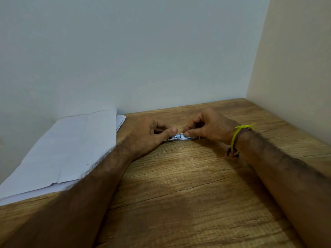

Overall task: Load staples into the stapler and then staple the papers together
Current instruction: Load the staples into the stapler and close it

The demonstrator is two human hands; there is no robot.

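Here both hands meet on the stapler (180, 137) at table (188, 185) centre: left hand (152, 133) and right hand (206, 127) pinching it, papers (71, 147) at nine o'clock

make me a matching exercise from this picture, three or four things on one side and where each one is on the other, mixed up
Things:
1. papers
2. stapler
3. yellow string band
4. wooden table

Places:
A. tied round the right wrist
B. under everything, set in the corner of the walls
C. lying on the left side of the table by the wall
D. between the two hands, at their fingertips

Pairs: 1-C, 2-D, 3-A, 4-B
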